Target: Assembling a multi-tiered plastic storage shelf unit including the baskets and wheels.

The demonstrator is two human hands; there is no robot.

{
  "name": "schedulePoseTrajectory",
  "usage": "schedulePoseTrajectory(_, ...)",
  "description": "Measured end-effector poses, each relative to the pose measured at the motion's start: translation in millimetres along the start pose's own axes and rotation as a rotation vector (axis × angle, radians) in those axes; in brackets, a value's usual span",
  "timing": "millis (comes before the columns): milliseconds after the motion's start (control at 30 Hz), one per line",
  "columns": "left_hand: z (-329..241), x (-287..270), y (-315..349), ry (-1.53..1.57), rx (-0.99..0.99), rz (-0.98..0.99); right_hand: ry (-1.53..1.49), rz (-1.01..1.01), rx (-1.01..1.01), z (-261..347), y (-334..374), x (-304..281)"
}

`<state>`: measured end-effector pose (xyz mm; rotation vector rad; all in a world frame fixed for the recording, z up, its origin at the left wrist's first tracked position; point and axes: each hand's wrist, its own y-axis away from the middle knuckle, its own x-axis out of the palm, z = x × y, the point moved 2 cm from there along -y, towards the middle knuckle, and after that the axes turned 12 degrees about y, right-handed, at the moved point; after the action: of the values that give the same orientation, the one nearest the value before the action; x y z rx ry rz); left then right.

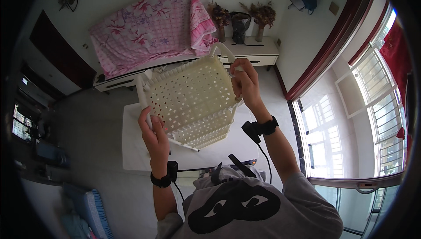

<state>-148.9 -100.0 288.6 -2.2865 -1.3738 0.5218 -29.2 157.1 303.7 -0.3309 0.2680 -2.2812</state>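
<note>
A cream plastic storage rack (188,90) with star-shaped holes is held up in front of me, tilted, its white tube frame along the sides. My left hand (154,132) is closed around the frame at the rack's near left side. On the right side, my right hand (246,83) grips the frame close to the basket rim, its fingers bent. Part of the grip of each hand is hidden. Below the rack is a white table (136,144), partly covered from view by it.
A long low cabinet (258,50) runs along the far wall. On it stand a large flat shape under a pink floral cloth (149,24) and vases of dried flowers (262,17). A doorway with a dark red frame (324,63) is at right. Black cables (266,158) hang from my wrist straps.
</note>
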Motion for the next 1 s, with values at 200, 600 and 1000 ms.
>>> schedulePoseTrajectory(200,0,3,1,0.022,-0.036,-0.059,0.048,0.036,0.017,3,2,3)
schedulePoseTrajectory(600,-3,-5,-6,0.369,-0.15,-0.171,0.187,0.139,0.039,0,9,1)
schedulePoseTrajectory(1000,-19,-10,0,0.516,-0.265,-0.205,0.292,0.074,-0.225,-8,21,-7)
